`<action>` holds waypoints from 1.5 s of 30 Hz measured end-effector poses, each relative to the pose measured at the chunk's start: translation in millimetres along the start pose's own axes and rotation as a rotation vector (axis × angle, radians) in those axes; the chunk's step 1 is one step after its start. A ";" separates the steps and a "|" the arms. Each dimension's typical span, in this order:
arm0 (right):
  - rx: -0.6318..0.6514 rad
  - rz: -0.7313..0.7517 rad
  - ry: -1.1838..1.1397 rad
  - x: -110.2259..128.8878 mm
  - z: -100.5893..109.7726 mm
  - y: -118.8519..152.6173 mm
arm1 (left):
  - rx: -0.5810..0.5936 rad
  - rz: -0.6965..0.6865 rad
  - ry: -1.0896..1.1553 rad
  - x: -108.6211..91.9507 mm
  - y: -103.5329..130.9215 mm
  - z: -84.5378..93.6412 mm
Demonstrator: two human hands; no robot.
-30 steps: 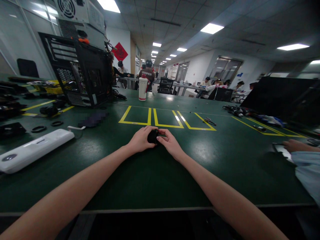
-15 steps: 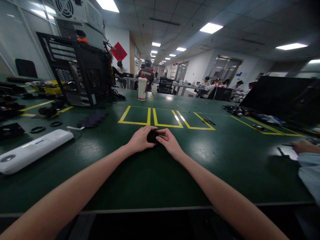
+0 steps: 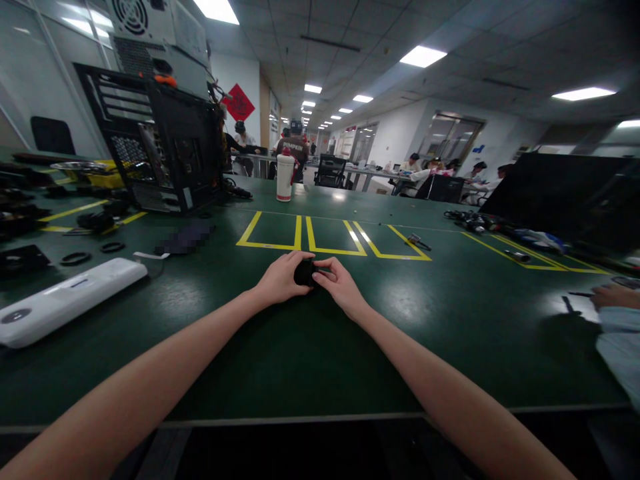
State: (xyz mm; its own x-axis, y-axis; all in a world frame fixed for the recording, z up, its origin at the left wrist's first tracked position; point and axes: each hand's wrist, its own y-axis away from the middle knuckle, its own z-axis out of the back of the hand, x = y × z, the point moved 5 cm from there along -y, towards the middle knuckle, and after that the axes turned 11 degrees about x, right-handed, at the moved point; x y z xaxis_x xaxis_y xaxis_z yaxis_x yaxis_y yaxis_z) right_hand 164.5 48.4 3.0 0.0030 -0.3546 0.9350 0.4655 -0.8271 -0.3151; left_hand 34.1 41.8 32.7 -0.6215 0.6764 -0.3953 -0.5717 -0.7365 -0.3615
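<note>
- Green table (image 3: 280, 360); PC case (image 3: 186, 167) upright at left, yellow tape outlines (image 3: 299, 233) ahead.
- Small black part (image 3: 303, 272) between both hands, on the near side of the tape; too dark to identify.
- Left hand (image 3: 280, 280) wraps its left side, thumb near, fingers far; likely steadies it.
- Right hand (image 3: 341, 285) pinches its right edge with fingertips, probably for finer control.

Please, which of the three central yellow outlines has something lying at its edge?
The rightmost outline; only its right side has a small metallic part.
</note>
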 end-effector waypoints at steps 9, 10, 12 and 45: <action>0.056 -0.067 -0.019 2.1 -1.9 2.0 | -0.001 0.003 0.007 1.5 -0.1 -0.2; 0.058 -0.061 -0.026 3.5 -2.8 3.1 | 0.000 0.004 0.009 1.5 -0.1 -0.1; 0.050 -0.050 -0.028 5.2 -3.8 4.5 | 0.005 0.009 0.013 1.4 -0.1 -0.1; -0.015 -0.075 0.082 -5.5 2.7 3.2 | 0.051 0.020 0.045 3.6 -3.5 1.7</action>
State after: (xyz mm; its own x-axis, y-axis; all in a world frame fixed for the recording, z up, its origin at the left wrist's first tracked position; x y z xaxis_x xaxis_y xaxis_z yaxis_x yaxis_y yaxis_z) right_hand 168.4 48.9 -2.6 -0.1037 -0.3254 0.9399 0.4488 -0.8586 -0.2478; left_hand 32.9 46.8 34.0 -0.6093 0.6598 -0.4398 -0.5867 -0.7482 -0.3096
